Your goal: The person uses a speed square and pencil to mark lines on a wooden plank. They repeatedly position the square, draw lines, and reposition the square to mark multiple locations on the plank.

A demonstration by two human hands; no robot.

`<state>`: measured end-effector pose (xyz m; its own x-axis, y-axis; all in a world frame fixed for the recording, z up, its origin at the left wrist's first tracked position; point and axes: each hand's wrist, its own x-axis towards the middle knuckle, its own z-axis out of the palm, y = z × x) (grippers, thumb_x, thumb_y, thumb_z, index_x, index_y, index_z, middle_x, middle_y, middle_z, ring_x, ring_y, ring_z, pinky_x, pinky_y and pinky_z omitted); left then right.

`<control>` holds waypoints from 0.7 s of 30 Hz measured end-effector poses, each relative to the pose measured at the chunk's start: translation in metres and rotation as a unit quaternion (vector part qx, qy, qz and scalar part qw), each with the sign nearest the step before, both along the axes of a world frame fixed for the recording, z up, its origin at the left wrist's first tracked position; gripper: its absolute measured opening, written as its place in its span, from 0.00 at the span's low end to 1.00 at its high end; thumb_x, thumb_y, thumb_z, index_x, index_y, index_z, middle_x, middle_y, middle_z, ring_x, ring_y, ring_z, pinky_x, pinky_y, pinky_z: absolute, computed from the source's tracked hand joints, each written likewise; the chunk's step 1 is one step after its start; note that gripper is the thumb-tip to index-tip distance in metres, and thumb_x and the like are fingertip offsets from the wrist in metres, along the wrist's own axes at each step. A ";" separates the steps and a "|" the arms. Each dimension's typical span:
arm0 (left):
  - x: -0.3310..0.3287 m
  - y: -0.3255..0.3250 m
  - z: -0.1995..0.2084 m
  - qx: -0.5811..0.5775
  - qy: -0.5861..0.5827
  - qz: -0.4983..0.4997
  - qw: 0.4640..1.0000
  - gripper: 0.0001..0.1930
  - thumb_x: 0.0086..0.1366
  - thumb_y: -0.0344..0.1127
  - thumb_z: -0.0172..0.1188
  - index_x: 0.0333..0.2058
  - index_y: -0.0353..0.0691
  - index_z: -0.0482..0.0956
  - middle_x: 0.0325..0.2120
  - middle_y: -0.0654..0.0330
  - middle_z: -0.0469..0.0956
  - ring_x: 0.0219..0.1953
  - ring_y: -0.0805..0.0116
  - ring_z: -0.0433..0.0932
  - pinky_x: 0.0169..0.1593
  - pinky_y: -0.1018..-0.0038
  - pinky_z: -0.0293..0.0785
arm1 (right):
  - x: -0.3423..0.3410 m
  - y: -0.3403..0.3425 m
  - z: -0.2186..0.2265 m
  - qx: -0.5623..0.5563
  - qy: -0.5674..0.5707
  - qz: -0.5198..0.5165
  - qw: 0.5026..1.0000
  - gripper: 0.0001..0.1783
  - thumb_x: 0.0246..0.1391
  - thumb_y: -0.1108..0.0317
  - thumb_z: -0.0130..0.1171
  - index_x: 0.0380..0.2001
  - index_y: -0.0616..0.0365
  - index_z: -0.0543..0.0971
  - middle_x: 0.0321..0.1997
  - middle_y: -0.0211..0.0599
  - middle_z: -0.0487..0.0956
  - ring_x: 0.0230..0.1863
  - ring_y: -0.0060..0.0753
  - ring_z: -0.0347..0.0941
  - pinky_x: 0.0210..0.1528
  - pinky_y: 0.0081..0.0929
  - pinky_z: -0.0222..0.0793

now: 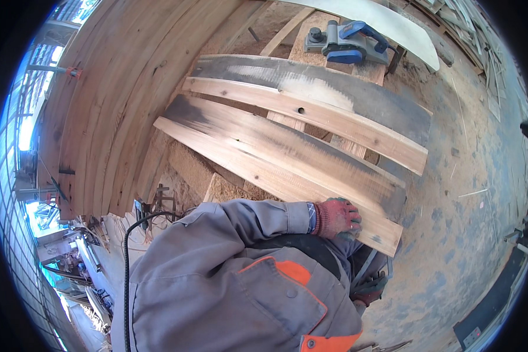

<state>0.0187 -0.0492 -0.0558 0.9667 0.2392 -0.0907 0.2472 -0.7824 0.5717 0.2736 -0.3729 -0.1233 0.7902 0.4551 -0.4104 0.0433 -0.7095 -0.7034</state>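
Note:
My left hand [339, 217], in a red knit glove with grey on it, is at the near edge of a wooden plank [258, 170], close to its right end. Its fingers curl against that edge. The plank is pale along the near side, with a smoky grey-brown surface behind. My right hand [371, 290], in a dark glove with a red cuff, is lower right, below the plank's end. It closes beside thin grey bars [365, 267]; what it grips is partly hidden. Farther back lies another plank [364, 132], with a dark knot hole and a grey-black surface.
A blue and grey electric hand planer [352, 42] sits on a wooden support beyond the planks. Wide boards [117, 88] stand at left with an orange clamp [73, 72]. A black cable [127, 258] runs beside my left sleeve. Sawdust and wood scraps [481, 41] lie around.

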 end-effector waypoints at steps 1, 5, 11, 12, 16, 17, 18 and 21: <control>0.000 0.002 0.001 -0.007 0.004 0.029 1.000 0.26 0.70 0.58 0.58 0.58 0.48 0.78 0.58 0.54 0.77 0.64 0.53 0.73 0.67 0.57 0.69 | -0.002 0.001 0.002 -0.019 -0.025 0.026 0.999 0.32 0.72 0.46 0.45 0.69 0.53 0.71 0.50 0.28 0.78 0.42 0.27 0.73 0.45 0.31 0.73; -0.012 0.015 0.002 -0.044 0.016 0.148 0.988 0.30 0.66 0.59 0.62 0.59 0.47 0.78 0.61 0.54 0.76 0.65 0.52 0.73 0.67 0.55 0.69 | -0.012 0.013 0.013 0.041 0.061 -0.077 0.994 0.33 0.72 0.44 0.45 0.69 0.54 0.71 0.49 0.27 0.78 0.39 0.26 0.71 0.42 0.27 0.71; -0.037 0.034 -0.001 0.027 0.058 0.167 0.984 0.43 0.58 0.60 0.69 0.68 0.45 0.70 0.69 0.48 0.66 0.72 0.45 0.63 0.74 0.53 0.60 | -0.015 0.022 0.023 0.013 0.072 -0.131 0.989 0.33 0.72 0.42 0.45 0.66 0.56 0.73 0.45 0.26 0.80 0.33 0.22 0.69 0.34 0.23 0.66; -0.039 0.042 -0.004 0.037 0.050 0.181 0.982 0.42 0.60 0.61 0.68 0.67 0.44 0.70 0.70 0.48 0.65 0.72 0.45 0.62 0.74 0.53 0.59 | -0.014 0.023 0.022 0.031 0.092 -0.156 0.983 0.34 0.72 0.42 0.45 0.66 0.57 0.73 0.45 0.29 0.81 0.33 0.23 0.70 0.33 0.25 0.67; -0.042 0.103 -0.018 0.106 0.057 0.302 0.946 0.36 0.68 0.60 0.62 0.68 0.48 0.70 0.68 0.51 0.67 0.69 0.45 0.65 0.72 0.52 0.63 | -0.011 0.026 0.018 0.077 0.134 -0.222 0.963 0.32 0.71 0.43 0.47 0.63 0.56 0.77 0.42 0.29 0.81 0.30 0.21 0.67 0.30 0.24 0.64; -0.043 0.124 -0.023 0.124 0.063 0.313 0.939 0.37 0.68 0.60 0.62 0.69 0.48 0.68 0.69 0.51 0.67 0.70 0.47 0.65 0.72 0.53 0.62 | -0.011 0.027 0.018 0.080 0.148 -0.257 0.952 0.31 0.71 0.43 0.47 0.63 0.55 0.78 0.41 0.28 0.81 0.30 0.21 0.67 0.30 0.24 0.64; -0.045 0.139 -0.028 0.174 0.087 0.323 0.926 0.38 0.67 0.59 0.63 0.70 0.47 0.67 0.69 0.51 0.67 0.70 0.49 0.65 0.73 0.54 0.60 | -0.013 0.029 0.018 0.114 0.156 -0.286 0.939 0.23 0.72 0.49 0.50 0.54 0.56 0.80 0.34 0.24 0.82 0.25 0.14 0.68 0.26 0.17 0.63; -0.039 0.177 -0.052 0.240 0.269 0.271 0.893 0.34 0.72 0.51 0.57 0.73 0.52 0.61 0.77 0.54 0.55 0.76 0.48 0.56 0.76 0.54 0.53 | -0.018 0.035 0.023 0.113 0.126 -0.277 0.946 0.24 0.72 0.48 0.50 0.54 0.56 0.81 0.34 0.24 0.82 0.25 0.15 0.68 0.26 0.16 0.63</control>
